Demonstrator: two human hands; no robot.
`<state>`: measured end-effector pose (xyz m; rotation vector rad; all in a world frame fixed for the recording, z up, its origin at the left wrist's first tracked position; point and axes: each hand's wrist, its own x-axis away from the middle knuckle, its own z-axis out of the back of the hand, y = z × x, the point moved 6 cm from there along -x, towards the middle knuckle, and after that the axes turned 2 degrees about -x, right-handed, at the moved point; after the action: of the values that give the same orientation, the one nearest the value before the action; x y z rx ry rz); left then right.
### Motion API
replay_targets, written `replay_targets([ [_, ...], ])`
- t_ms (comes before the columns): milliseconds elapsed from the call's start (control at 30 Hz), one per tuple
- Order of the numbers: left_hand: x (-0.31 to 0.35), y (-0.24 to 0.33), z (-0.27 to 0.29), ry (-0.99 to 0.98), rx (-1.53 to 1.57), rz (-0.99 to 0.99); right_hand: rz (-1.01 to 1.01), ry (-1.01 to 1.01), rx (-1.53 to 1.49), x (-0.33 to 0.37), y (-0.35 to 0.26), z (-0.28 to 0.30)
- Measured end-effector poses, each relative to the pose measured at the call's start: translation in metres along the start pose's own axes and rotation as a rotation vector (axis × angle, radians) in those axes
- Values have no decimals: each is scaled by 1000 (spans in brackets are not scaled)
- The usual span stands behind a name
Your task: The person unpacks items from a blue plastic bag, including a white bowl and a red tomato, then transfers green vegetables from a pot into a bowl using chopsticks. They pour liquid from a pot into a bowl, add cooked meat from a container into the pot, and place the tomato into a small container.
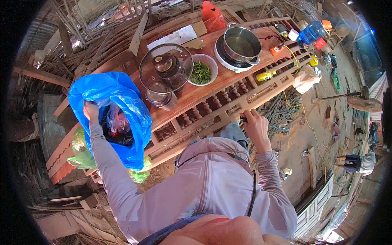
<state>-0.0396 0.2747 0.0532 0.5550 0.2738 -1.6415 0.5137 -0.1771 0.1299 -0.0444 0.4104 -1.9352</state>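
Note:
On the left of the wooden bench, a large blue plastic bag stands with its mouth open. A black bag and a clear plastic bag with reddish contents lie inside it. My left hand is at the left side of that mouth, its fingers curled onto the blue plastic and partly hidden. In front of my body, beyond the bench's near edge, my right hand is closed around a small black handle-like thing; the rest of it does not show.
On the bench stand a bowl of cut greens, a steel pot with liquid on a white electric cooker, a glass lid and a jar. A blue water jug is far right. Green bags hang left.

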Motion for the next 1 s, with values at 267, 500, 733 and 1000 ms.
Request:
replay_targets([
  [267, 16, 88, 169, -178, -158, -134, 61, -22, -44, -7, 30, -10],
  [500, 105, 21, 277, 72, -123, 123, 109, -86, -105, -30, 59, -16],
  [733, 253, 147, 342, 520, 198, 16, 284, -169, -213, -54, 60, -20],
  [1000, 300, 310, 310, 409, 428, -53, 713, -481, -622, -75, -45, 11],
])
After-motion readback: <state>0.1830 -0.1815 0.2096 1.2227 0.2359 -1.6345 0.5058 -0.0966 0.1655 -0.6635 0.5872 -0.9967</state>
